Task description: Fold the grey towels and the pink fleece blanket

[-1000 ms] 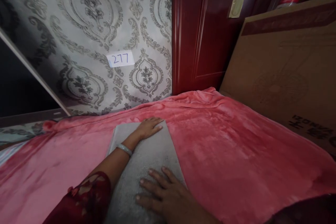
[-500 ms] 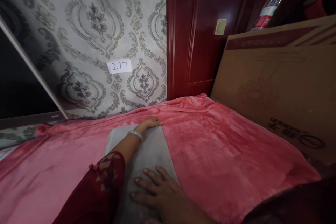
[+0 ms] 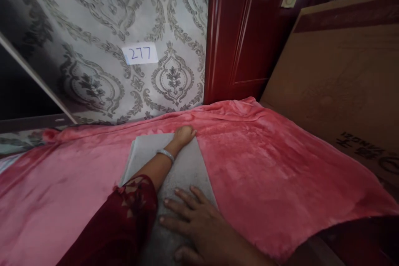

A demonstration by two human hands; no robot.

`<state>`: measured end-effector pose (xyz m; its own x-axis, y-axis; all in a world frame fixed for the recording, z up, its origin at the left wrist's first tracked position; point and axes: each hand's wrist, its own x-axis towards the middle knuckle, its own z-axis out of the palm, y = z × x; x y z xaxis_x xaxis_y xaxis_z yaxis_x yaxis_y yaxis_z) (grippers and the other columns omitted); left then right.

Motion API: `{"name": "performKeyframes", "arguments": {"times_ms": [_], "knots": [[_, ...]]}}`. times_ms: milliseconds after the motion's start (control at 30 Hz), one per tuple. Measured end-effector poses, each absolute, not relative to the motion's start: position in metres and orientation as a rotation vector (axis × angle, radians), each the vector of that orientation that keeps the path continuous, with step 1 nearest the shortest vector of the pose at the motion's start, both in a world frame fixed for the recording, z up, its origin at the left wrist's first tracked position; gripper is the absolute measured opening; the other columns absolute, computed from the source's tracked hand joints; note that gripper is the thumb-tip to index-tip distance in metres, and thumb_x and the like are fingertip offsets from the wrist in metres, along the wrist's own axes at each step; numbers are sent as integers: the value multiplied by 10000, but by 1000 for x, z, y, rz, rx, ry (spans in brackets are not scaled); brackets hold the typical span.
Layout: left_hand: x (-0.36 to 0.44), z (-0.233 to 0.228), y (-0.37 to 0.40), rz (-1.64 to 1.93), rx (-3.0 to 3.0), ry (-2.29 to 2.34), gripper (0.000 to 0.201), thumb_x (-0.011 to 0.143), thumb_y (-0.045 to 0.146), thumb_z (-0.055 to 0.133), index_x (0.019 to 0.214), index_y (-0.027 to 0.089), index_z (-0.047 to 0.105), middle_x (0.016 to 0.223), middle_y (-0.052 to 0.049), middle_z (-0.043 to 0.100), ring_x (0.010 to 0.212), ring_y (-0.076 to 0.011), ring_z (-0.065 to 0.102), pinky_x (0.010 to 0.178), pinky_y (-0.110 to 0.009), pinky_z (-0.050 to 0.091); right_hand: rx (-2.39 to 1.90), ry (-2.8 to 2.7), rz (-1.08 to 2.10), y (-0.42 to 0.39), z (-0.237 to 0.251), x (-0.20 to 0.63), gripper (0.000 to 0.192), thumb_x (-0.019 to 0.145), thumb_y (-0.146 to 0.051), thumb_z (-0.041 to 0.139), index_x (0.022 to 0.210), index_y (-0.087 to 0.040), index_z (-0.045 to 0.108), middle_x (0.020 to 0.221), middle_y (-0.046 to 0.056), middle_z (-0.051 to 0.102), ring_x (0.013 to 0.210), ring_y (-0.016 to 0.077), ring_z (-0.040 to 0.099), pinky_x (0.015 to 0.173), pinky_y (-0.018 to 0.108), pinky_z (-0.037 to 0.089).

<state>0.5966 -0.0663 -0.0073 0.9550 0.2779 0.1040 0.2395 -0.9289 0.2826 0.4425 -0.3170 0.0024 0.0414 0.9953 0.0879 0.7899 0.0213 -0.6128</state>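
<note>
- While the left hand (image 3: 183, 135) reaches to the far right corner of the grey folded towel (image 3: 183, 170), its fingers look curled over that edge, though whether they actually pinch the cloth I cannot tell
- The right hand (image 3: 195, 222) lies flat and released on the near end of the towel, fingers spread, pinning it rather than grasping it
- The towel lies lengthwise on the pink blanket (image 3: 280, 166), running from the person toward the patterned wall (image 3: 102, 29)
- To do this well, I judge the near palm should keep steady weight so the cloth does not slide on the plush blanket (it looks slippery), while the far hand evens the edge squarely, without dragging the lower layers askew
- Counted: one grey towel, one pink blanket, two hands, one bracelet (image 3: 165, 155) on the left wrist, one paper label reading 277 (image 3: 140, 53), one cardboard box (image 3: 343, 75), one red door (image 3: 246, 29)
</note>
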Motion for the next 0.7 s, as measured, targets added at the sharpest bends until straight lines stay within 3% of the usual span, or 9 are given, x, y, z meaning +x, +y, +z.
{"name": "performKeyframes", "arguments": {"times_ms": [200,333,467,567,700], "knots": [[590,23,-52,86,2812,227,404,962,423,443,1021,130,716,1080,-123,736,981,-246,662,853,-316,504,-1856,-1846,539,-312,0,441,647,976,-585,514,1562,-408,304,1665,-44,202,1547,253,49,1241,548,-7],[565,51,-39,87,2804,29,461,974,456,416,1219,155,667,1280,-110,682,1145,-244,620,987,-335,470,-1884,-1848,504,-312,-3,440,644,968,-585,530,1553,-429,313,1661,-61,211,1546,246,63,1240,549,8],[512,47,-37,19,2868,-204,592,946,605,436,1380,228,576,1530,-102,498,1421,-298,413,1187,-474,276,-1891,-1866,458,-313,-7,439,652,969,-562,543,1559,-425,302,1663,-54,208,1546,251,64,1240,542,11],[473,25,-34,-11,3011,-272,676,950,652,389,1511,276,424,1649,-105,292,1529,-359,187,1204,-632,86,-1883,-1877,427,-314,-10,439,637,981,-548,530,1561,-414,304,1661,-41,219,1545,255,75,1243,534,19],[454,2,-28,23,3050,-134,656,994,615,258,1576,312,286,1675,-70,213,1546,-339,122,1206,-631,75,-1878,-1886,401,-313,-11,439,620,989,-565,510,1557,-407,319,1661,-40,215,1545,257,78,1243,540,4]]}}
